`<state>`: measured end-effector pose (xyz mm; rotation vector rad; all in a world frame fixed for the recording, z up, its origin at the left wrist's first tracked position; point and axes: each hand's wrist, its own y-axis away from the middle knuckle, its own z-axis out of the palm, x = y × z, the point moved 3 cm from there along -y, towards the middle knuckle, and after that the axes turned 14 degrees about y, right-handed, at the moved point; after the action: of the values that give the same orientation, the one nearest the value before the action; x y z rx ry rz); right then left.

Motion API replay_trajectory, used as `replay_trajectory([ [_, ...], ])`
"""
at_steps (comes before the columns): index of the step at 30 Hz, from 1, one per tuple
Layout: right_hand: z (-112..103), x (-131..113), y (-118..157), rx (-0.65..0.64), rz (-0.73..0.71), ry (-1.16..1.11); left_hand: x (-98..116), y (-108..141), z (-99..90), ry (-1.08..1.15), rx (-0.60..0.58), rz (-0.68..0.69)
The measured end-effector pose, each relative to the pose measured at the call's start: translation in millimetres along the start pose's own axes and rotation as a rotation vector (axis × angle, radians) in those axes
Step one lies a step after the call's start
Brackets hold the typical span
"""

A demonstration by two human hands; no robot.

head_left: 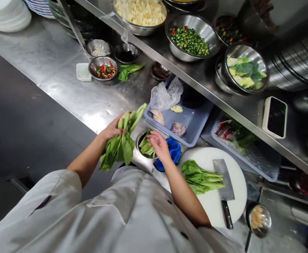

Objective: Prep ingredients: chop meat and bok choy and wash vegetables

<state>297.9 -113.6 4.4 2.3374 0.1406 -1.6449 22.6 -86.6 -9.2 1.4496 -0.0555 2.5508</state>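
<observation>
My left hand [114, 128] is closed around a bunch of leafy greens [122, 142], whose leaves hang down toward my body. Over the right edge of a small steel bowl [140, 149] is my right hand [157, 142], its fingers apart and slightly blurred. Cut green stems [146, 147] lie in that bowl, close to my fingertips. A blue cloth [172, 153] is bunched up beside the bowl, partly behind my right wrist. More greens [201, 177] rest on a round white cutting board [236, 168], with a cleaver [224, 179] lying flat next to their stem ends.
A blue-grey tray [196, 128] holds a plastic bag and some food pieces. Above it runs a steel shelf [209, 82] with bowls and a phone [275, 117]. Small bowls, one with chopped chillies [106, 71], stand at the back left. A second tray [259, 167] is behind the board.
</observation>
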Motion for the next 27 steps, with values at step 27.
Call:
replay_trajectory([
  [27, -311, 41, 239, 0.649, 0.063, -0.44, -184, -62, 405.8, 0.284, -0.534, -0.588],
])
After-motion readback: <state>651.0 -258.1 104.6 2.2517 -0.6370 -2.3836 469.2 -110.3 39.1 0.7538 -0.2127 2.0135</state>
